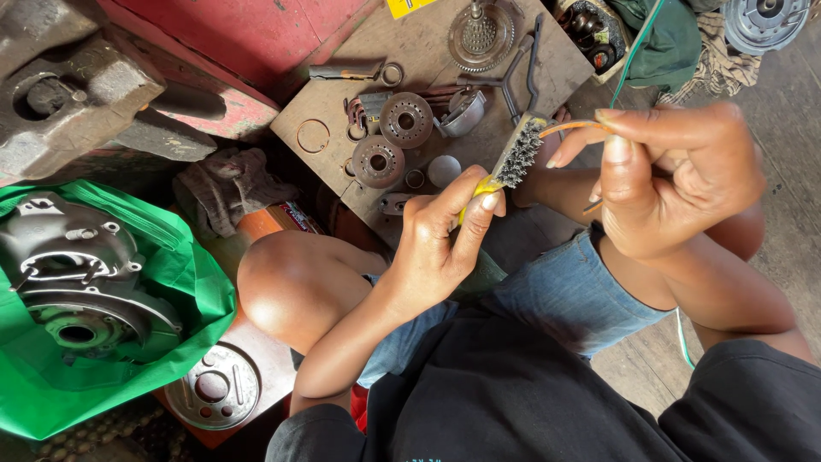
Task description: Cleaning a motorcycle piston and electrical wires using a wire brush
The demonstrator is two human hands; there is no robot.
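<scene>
Seen from above, over a seated person's bare knees and denim shorts [556, 295].

Left hand [440, 248] closed around the yellow handle of a wire brush [513, 158], thumb and fingers pinched near the brush head, bristles pointing up and to the right.

Right hand [676, 184] closed, pinching a thin orange ring [571, 127] between thumb and forefinger; ring edge touching or just beside the brush bristles, hard to tell which. Part of the ring hidden behind the fingers.

Beyond both hands, a cardboard sheet [428, 43] on the floor, covered with metal parts: two round perforated discs [393, 137] just past the left hand, a small grey dome [444, 170] beside them, a larger finned round plate [481, 36] farther off, a three-armed wrench [517, 73] near the brush tip, loose thin rings [313, 135] toward the left edge.

Well to the left of the left hand, a green bag [197, 291] lying open with a dark engine cover [77, 282] resting on it. Below that, a round grey metal plate [212, 387] lying flat. Near the left knee, a dirty rag [227, 188]. Farther left and beyond, a heavy grey metal block [73, 85] against a red surface [248, 34].

Beyond the right hand, a dark green cloth [671, 38] and another round metal part [761, 21] at the top edge.
</scene>
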